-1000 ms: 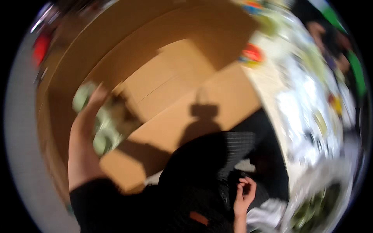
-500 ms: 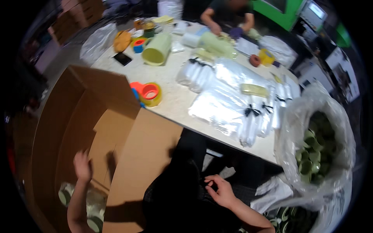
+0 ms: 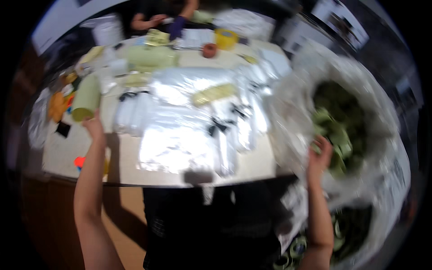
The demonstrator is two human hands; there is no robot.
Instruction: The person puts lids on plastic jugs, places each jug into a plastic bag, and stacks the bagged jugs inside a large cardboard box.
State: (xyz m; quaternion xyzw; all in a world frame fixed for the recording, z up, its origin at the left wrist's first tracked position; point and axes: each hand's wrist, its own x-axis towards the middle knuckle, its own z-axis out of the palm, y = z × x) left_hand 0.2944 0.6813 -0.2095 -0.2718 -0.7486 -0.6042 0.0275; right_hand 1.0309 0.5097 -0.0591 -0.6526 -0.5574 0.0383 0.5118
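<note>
My left hand (image 3: 93, 125) is at the near rim of a pale green tube (image 3: 87, 94) on the left of the table, its fingers closed on that rim. The tube is hollow and its opening faces me. My right hand (image 3: 320, 155) reaches into a clear plastic bag (image 3: 288, 121) on the right. Its curled fingers are at a light green curved piece (image 3: 339, 139), one of several in the bag; blur hides exactly how it is gripped. Between my hands lie clear plastic bags in a flat stack (image 3: 177, 139), with bundles tied in black beside them.
A yellow-green strip (image 3: 215, 94) rests on the stack. At the back are a yellow tape roll (image 3: 226, 39) and a reddish-brown roll (image 3: 209, 50). Across the table a person's hand (image 3: 157, 20) shows. A cardboard box (image 3: 126, 211) stands below the table edge at left.
My view has turned right. My left hand has left the cardboard box for the pale green tube. My right hand has gone from my lap into the bag of green pieces.
</note>
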